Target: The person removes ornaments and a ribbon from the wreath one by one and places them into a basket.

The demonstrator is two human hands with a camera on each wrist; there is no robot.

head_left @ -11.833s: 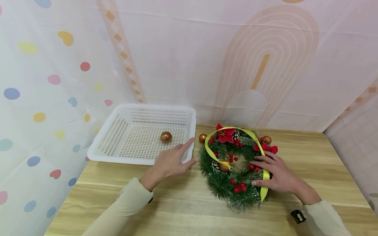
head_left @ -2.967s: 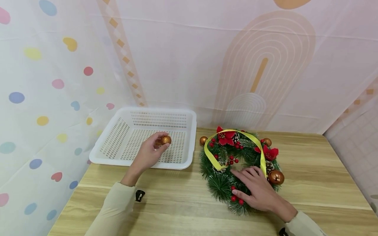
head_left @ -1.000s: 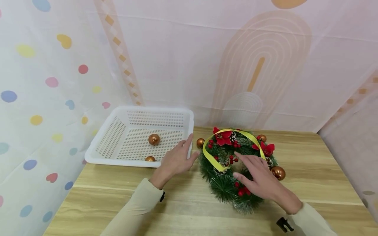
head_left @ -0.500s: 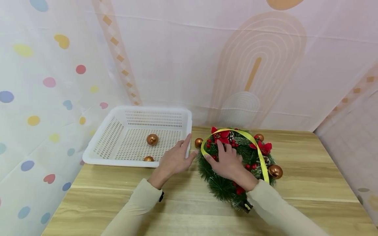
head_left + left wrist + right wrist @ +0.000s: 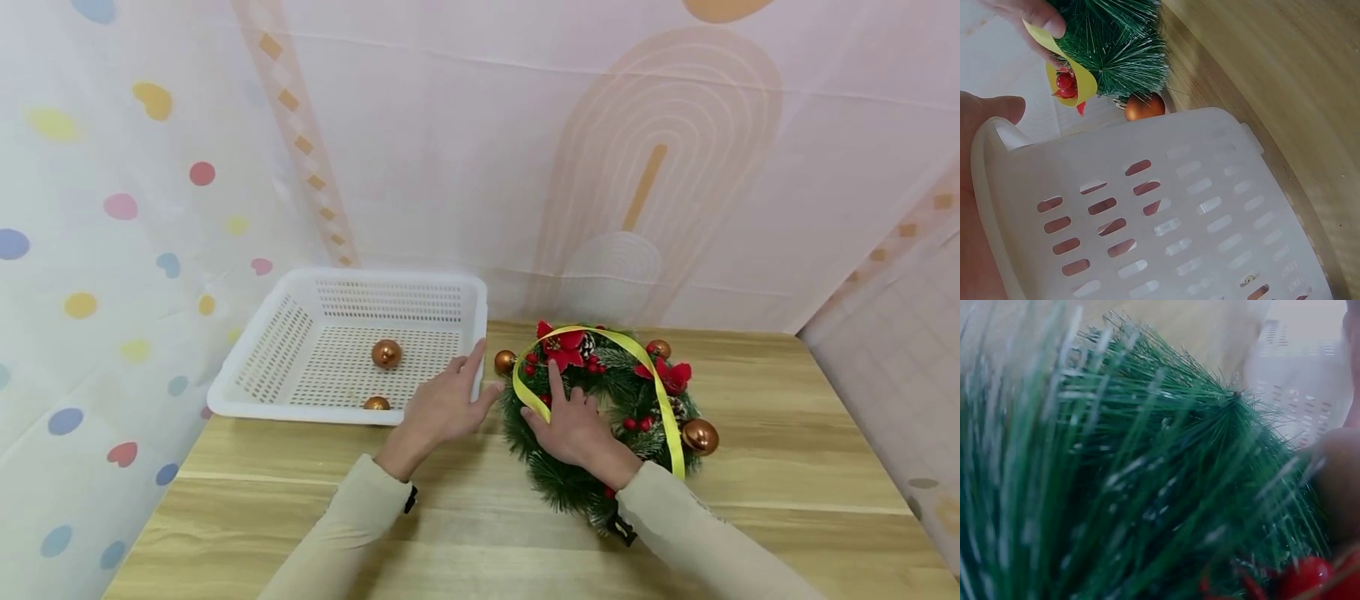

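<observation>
A green wreath [image 5: 562, 479] lies on the table, dressed with red flowers, berries, pinecones and a yellow ribbon [image 5: 669, 417]. Its outer edge has copper baubles, one at the left [image 5: 505, 362] and a larger one at the right [image 5: 701, 436]. My right hand [image 5: 577, 429] holds the wreath's left side, index finger stretched toward a red flower and the other fingers bent; its thumb is by the ribbon. My left hand [image 5: 442, 404] straddles the right rim of a white basket [image 5: 480, 308], fingers straight and thumb outside. In the basket lie two copper baubles [image 5: 386, 354].
A third bauble [image 5: 658, 348] hangs at the wreath's back right. The wooden table [image 5: 480, 533] meets a patterned cloth backdrop [image 5: 450, 167] right behind the basket and wreath.
A bauble from the wreath's inner left now lies in the basket, released by my left hand, which moved back to the right rim. My right hand shifted left across the wreath.
</observation>
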